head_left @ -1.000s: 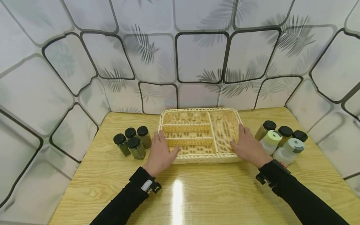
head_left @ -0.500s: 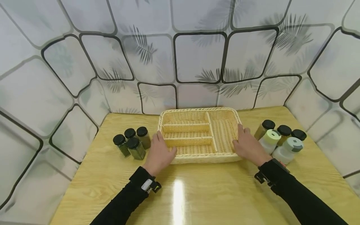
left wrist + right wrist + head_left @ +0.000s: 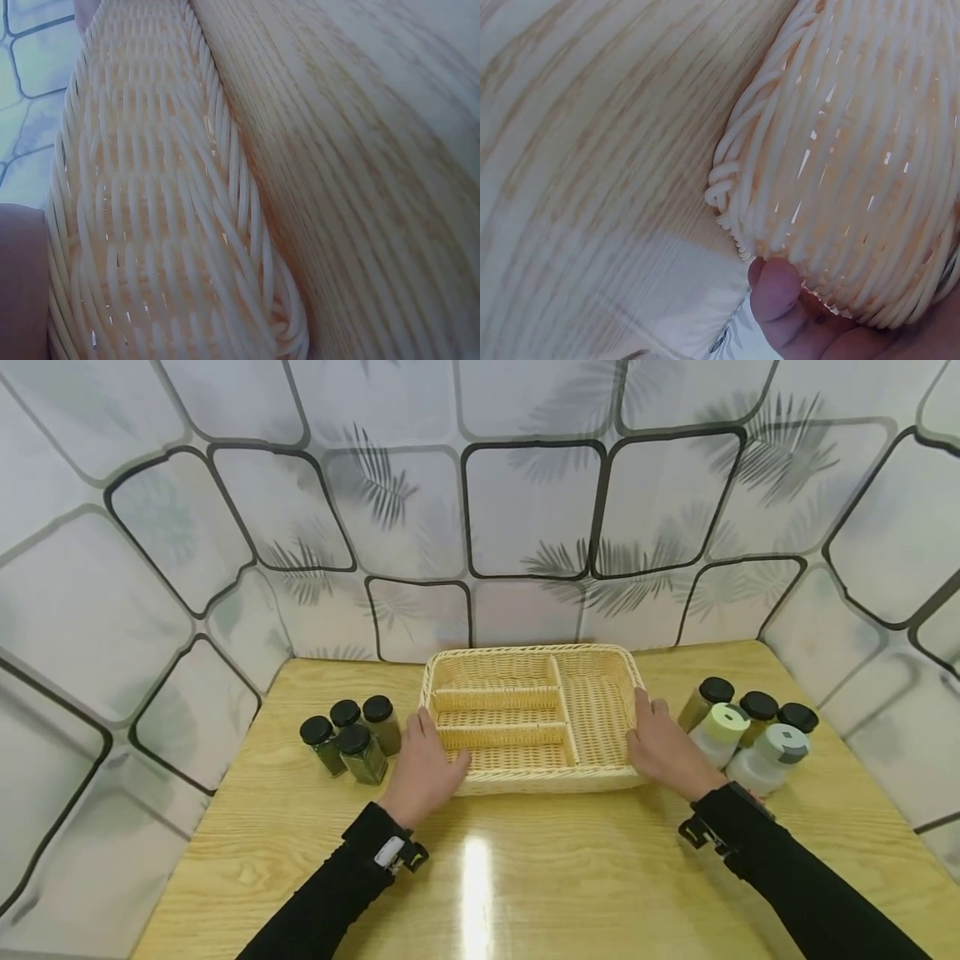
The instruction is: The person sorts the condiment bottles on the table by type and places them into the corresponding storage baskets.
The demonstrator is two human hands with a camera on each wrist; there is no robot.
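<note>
A pale woven wicker basket (image 3: 547, 782) with dividers lies on the wooden table, its compartments bare inside. My left hand (image 3: 423, 774) holds its left end, fingers along the outer side and thumb by the front rim. At the opposite end my right hand (image 3: 670, 750) grips the side. The right wrist view shows curled fingertips (image 3: 778, 289) against the wicker wall (image 3: 855, 172). In the left wrist view the front wall (image 3: 142, 195) fills the middle, and only a sliver of the hand (image 3: 21, 281) shows at the edge.
Several glass jars with black lids (image 3: 363, 756) stand close left of my left hand. On the right are more black-lidded jars (image 3: 705, 702), a white bottle with a yellow-green cap (image 3: 720, 735) and one with a grey cap (image 3: 768, 760). A patterned cloth backdrop (image 3: 525, 510) surrounds the table.
Both thumbs have drawn back slightly from over the basket's inside toward its rim. The basket, jars and bottles stay in nearly the same places.
</note>
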